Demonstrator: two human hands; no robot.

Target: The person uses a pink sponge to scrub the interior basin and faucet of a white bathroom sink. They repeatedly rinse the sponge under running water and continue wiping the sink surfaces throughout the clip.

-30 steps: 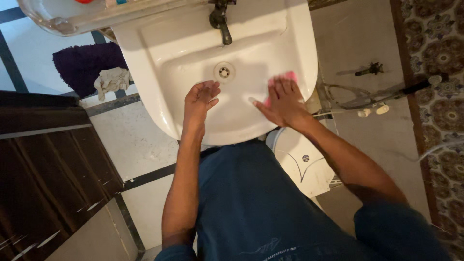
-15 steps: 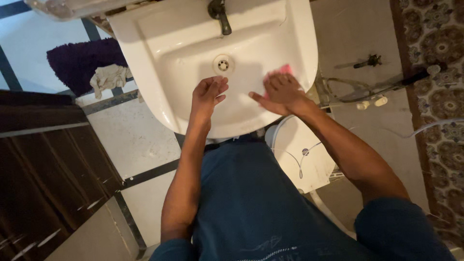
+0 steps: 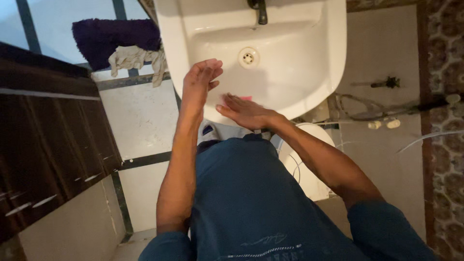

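A white wall-hung basin (image 3: 309, 63) occupies the upper middle of the room, its bowl smooth and glossy, with a round drain (image 3: 248, 57) set below a dark tap (image 3: 260, 10). The person stands square to it in a blue shirt. The right hand (image 3: 244, 112) lies flat, fingers together and extended, pressed onto a pink sponge (image 3: 245, 98) on the near inner slope of the bowl; only a sliver of pink shows past the fingers. The left hand (image 3: 200, 81) hovers at the left inner edge of the bowl, loosely cupped, fingers slightly curled, holding nothing. The floor (image 3: 137, 116) is pale tile with dark grout lines. To the left of the basin lie a dark purple mat (image 3: 113, 37) and a crumpled pale cloth (image 3: 131, 58) on it. A dark wood-grain cabinet (image 3: 48, 140) fills the left side. To the right, a grey wall panel carries a dark valve (image 3: 385, 83) and thin hoses (image 3: 367, 112), bordered by patterned tiles (image 3: 447, 145).
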